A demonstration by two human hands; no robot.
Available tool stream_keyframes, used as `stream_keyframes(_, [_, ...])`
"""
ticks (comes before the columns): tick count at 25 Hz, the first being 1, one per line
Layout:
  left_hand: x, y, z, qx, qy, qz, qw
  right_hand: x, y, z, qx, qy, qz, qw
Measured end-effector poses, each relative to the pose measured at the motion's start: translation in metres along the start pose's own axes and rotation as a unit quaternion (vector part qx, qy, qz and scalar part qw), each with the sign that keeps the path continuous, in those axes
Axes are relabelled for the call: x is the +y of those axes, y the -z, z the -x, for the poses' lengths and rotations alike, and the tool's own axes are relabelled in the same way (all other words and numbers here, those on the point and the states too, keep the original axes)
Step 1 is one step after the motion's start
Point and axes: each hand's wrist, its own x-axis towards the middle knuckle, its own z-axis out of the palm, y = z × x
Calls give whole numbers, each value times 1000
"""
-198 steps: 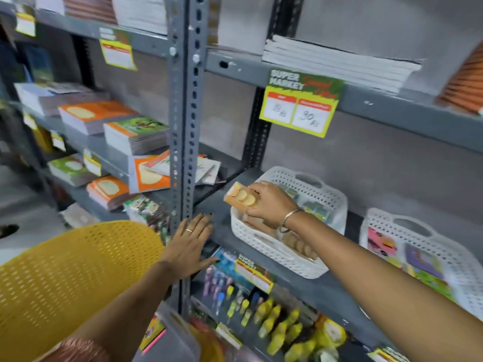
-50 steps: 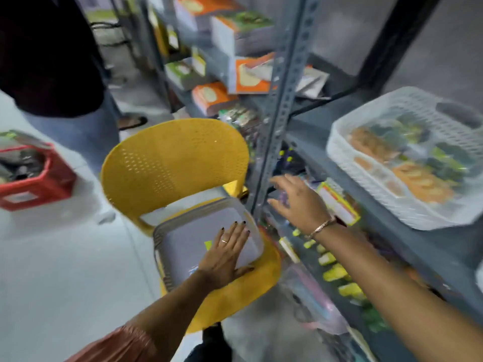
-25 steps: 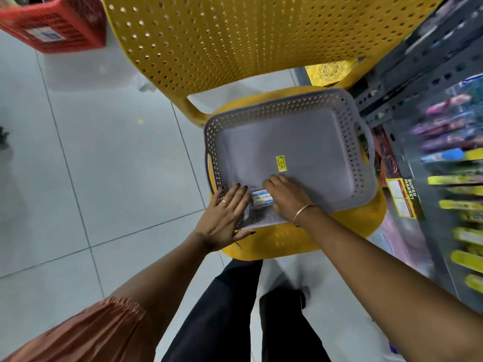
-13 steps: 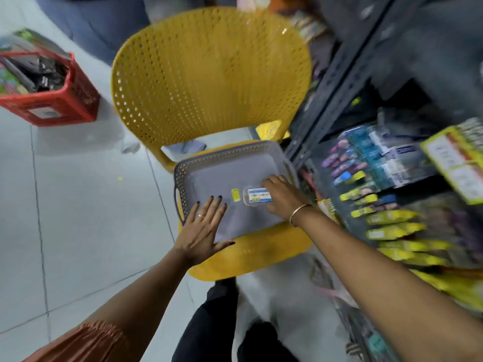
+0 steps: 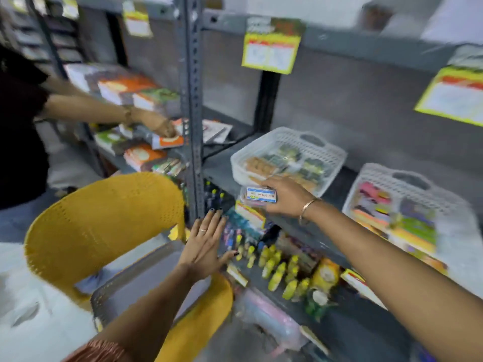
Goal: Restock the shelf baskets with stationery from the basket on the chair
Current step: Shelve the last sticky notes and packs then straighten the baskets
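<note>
R hand point(image 5: 285, 197) grips a small clear box point(image 5: 258, 197) w/ a blue-and-white label, fingers wrapped over its far side, thumb under. Box is lying flat, long axis running left-right, label face up toward the camera. It's just in front of the white shelf basket point(image 5: 332, 152), at the basket's near rim, above the shelf edge. That basket is already holding packs, orange and green. A 2nd white basket point(image 5: 371, 173) sits right of it, apart. L hand point(image 5: 206, 244) is empty, flat, fingers straight and close together, pointing up, below-left of the basket. Grey basket point(image 5: 109, 296) on the yellow chair point(image 5: 104, 218) is further down-left. Another person's hand point(image 5: 164, 126) is on the books left of the basket, past the upright post point(image 5: 193, 100).
</note>
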Motion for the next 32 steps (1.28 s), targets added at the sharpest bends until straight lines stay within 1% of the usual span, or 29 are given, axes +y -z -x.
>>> stream_keyframes(2, [39,16,-25,19,-58,6,998,21,43,43,39,-52,0,998])
stream_keyframes(4, [80,25,-42,46,-107,22,993,44,74,85,61,-97,15,993])
stream_keyframes(6, [130,34,-51,55,-161,52,984,65,96,135,68,-152,34,985])
stream_keyframes(8, [181,42,-55,67,-209,58,974,86,112,184,70,-209,51,974])
stream_keyframes(12, [297,52,-54,48,-307,54,949,138,135,291,82,-319,56,942])
stream_keyframes(16, [381,42,-44,16,-349,32,936,178,145,368,87,-368,38,925])
stream_keyframes(19, [438,30,-33,25,-399,-5,916,216,146,426,66,-402,41,912])
stream_keyframes(20, [453,26,-32,25,-405,-7,914,230,145,444,54,-411,41,909])
stream_keyframes(22, [474,21,-32,24,-391,15,920,254,136,471,21,-421,44,906])
stream_keyframes(23, [479,14,-33,11,-381,25,924,264,130,482,4,-425,50,904])
stream_keyframes(25, [483,-2,-34,-41,-358,30,932,280,118,503,-23,-432,52,900])
stream_keyframes(27, [486,-9,-35,-50,-332,32,941,293,106,522,-45,-438,52,896])
stream_keyframes(29, [484,-15,-37,-94,-312,9,945,304,94,533,-66,-444,64,891])
stream_keyframes(30, [484,-20,-38,-105,-305,4,947,308,90,537,-75,-446,70,889])
stream_keyframes(32, [483,-25,-40,-93,-314,4,945,312,83,541,-90,-451,74,885])
